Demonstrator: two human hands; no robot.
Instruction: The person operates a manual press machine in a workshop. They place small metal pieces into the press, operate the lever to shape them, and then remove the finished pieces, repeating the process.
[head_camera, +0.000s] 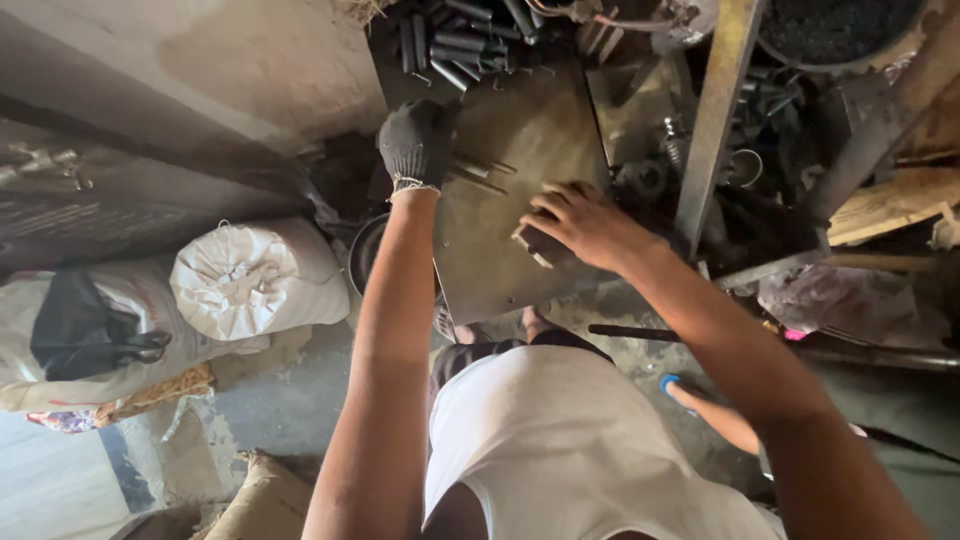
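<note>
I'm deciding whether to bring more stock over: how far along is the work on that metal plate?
Done: nothing finished is clearly visible. In hand: the gloved left hand rests on the flat grey metal plate near a few thin dark rods, while the bare right hand grips a small pale block. Left: a pile of short dark metal tubes lies behind the plate.

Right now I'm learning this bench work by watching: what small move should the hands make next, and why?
Probably lift the small block clear of the metal plate with the right hand. Its fingers already curl over the block near the plate's lower edge, while the gloved left hand rests at the plate's upper left beside a few loose rods, seemingly steadying it.
</note>
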